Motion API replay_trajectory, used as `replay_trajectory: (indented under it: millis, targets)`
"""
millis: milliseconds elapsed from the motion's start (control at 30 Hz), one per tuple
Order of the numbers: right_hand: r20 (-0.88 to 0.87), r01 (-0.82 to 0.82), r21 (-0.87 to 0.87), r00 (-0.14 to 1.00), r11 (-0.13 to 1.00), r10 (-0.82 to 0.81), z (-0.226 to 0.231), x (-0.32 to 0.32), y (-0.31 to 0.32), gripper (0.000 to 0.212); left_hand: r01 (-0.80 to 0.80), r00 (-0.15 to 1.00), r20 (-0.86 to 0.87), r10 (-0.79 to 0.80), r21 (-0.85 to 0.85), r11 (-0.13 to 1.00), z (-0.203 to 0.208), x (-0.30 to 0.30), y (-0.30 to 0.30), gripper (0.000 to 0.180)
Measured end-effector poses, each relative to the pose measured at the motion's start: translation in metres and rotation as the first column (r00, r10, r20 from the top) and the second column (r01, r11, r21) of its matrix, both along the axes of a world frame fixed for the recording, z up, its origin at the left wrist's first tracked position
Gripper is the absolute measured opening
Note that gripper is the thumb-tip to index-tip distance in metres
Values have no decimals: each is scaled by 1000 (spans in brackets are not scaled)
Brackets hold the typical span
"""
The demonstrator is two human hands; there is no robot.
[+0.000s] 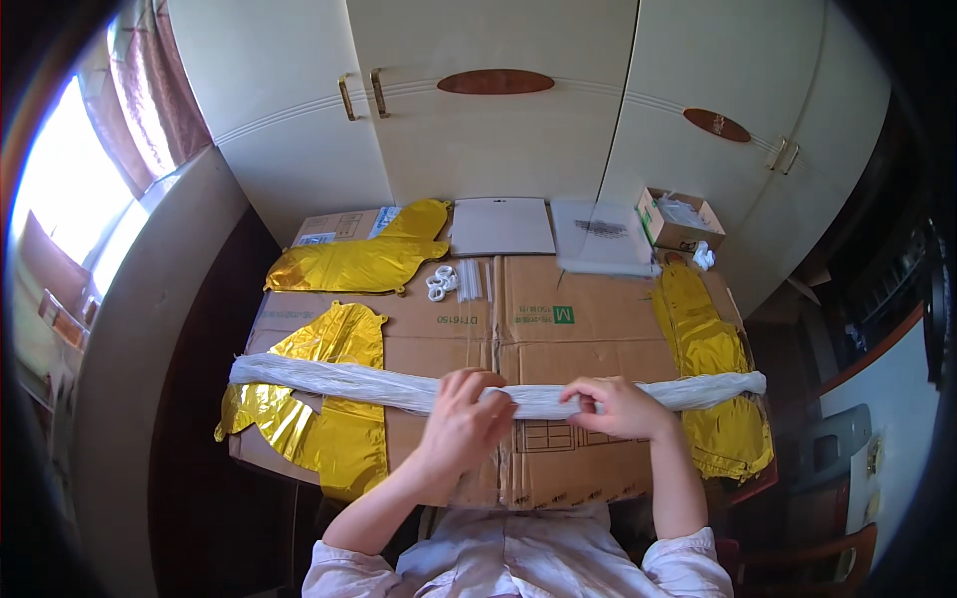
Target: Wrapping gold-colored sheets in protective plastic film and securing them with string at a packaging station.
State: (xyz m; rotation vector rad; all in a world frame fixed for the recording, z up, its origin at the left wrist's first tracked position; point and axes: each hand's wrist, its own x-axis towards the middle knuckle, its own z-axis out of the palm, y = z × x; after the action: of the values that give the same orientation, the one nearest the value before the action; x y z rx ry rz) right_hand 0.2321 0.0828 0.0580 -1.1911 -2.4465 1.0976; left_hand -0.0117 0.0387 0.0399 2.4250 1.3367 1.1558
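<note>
A long bundle of white string point(329, 379) stretches from left to right across the cardboard-covered table. My left hand point(467, 414) is curled over the middle of the bundle, fingers closed on it. A short way to the right, my right hand point(620, 407) has its thumb and fingers bent together at the same strands; whether it pinches one strand or several is too small to tell. Beneath the bundle's left part lies a gold foil balloon point(349, 448), uninflated. Its right end crosses another flat gold foil balloon point(713, 344).
At the back left lies a third gold foil balloon point(349, 264). Near it are white rings point(440, 283) and clear straw-like sticks point(470, 280). Farther back are a flat grey panel point(501, 227), a clear plastic bag point(603, 239) and a small open box point(683, 219). Cabinets point(488, 130) stand behind.
</note>
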Motion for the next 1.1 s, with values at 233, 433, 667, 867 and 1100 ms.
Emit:
replay_trajectory:
  millis: [233, 433, 667, 867, 1100]
  targets:
    - [-397, -299, -48, 881, 953, 257, -17, -43, 5, 61, 133, 986, 88, -140, 83, 988, 12, 45, -5, 13]
    - [-487, -394, -1, 803, 919, 344, -52, -33, 27, 45, 128, 991, 25, -129, 45, 991, 14, 42, -9, 13]
    - [-516, -297, -10, 820, 955, 249, -25, -47, 12, 33, 77, 995, 64, -76, -15, 997, 17, 25, -9, 12]
    - [-448, -390, -227, 855, 892, 260, -28, -42, 15, 34, 65, 993, -104, -58, 72, 995, 25, 36, -9, 12]
    - [-301, -293, 149, 896, 944, 326, -54, -33, 32, 23, 91, 996, 39, -86, -179, 980, 48, 17, -28, 10]
